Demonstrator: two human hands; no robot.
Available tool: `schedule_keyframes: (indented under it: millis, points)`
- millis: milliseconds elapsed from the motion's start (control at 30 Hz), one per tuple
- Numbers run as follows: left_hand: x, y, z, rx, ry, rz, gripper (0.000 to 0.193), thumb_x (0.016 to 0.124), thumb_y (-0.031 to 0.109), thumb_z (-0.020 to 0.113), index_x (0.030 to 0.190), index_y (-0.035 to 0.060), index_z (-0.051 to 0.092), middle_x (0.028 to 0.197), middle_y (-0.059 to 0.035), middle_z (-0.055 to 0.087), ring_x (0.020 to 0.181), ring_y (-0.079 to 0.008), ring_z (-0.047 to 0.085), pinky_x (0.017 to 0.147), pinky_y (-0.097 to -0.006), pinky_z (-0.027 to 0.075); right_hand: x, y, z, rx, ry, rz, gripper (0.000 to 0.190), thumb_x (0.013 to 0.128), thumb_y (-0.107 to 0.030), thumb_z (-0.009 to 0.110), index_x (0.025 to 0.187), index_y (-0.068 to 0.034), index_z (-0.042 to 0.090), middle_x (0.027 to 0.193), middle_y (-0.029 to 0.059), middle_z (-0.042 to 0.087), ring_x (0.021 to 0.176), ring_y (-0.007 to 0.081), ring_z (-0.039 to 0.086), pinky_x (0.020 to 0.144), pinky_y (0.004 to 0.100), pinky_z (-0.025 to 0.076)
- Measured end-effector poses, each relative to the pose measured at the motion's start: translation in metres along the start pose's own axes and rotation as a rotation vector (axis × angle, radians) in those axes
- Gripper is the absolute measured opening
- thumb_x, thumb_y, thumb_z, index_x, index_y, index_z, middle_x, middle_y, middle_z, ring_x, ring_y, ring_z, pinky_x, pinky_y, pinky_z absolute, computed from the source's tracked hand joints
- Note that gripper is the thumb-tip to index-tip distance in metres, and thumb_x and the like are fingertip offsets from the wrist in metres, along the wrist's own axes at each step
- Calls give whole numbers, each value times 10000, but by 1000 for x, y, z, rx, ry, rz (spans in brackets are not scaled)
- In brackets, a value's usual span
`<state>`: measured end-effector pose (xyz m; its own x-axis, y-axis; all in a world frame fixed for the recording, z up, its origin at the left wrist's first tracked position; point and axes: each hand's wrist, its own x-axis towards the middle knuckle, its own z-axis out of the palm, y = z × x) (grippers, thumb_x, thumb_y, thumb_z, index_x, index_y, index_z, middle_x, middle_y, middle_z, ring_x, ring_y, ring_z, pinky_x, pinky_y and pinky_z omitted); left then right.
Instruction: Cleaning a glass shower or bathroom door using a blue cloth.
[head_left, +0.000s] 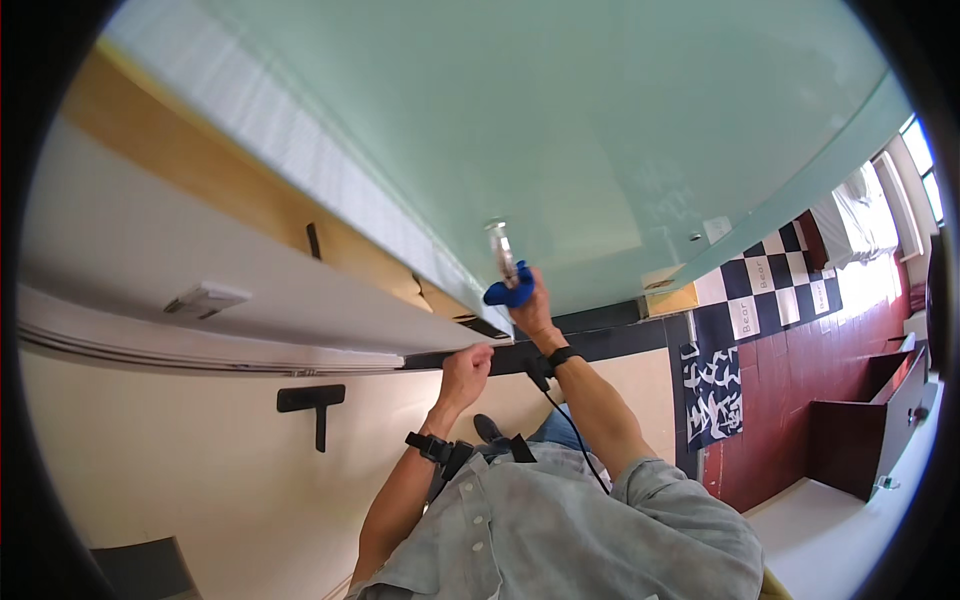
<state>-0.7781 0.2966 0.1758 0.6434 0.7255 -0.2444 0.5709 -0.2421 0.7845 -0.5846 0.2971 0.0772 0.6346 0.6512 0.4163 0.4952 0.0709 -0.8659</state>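
Observation:
A pale green door (570, 142) fills the upper part of the view. Its metal lever handle (501, 249) sticks out toward me. My right hand (534, 304) holds a blue cloth (512, 289) against the handle's near end, the fingers partly hidden by it. Lower and to the left, my left hand (466, 369) has its fingers curled, with nothing visible in them. It is close to the corner of the white door frame (420, 330); whether it touches the frame cannot be told. Both wrists wear black bands with dark devices.
A light switch (206, 298) sits on the wall at left. A black T-shaped object (311, 409) is below it. To the right are a checkered mat (761, 274), a patterned dark mat (711, 397), red flooring (780, 390), an open drawer (847, 442) and a bed (855, 214).

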Motion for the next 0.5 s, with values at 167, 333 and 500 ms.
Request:
schedule_keyframes:
  millis: [167,333,500]
  points:
    - [58,77,21,-247,508,224,456,871,123,631,1297,-2,525,1194,-155,636,951,-191,654,860,-295,497,3,20,-35,-137,-154,-252,394,676,38,647,1053,-31,557,971,172,562,935,412,558,816,464,485]
    - [97,124,31,-629,249,51,494,866,211,688,1264,-39,534,977,-87,690,908,-125,620,853,-276,469,-22,60,-114,8,-142,315,458,672,54,644,1121,8,560,968,189,615,897,403,608,839,425,503]
    - [107,103,38,-654,317,73,183,879,176,666,791,24,613,630,-17,578,589,-84,525,575,-253,421,-44,68,-218,774,440,1000,355,819,-50,680,1160,-36,583,1032,116,660,935,267,647,861,407,523]
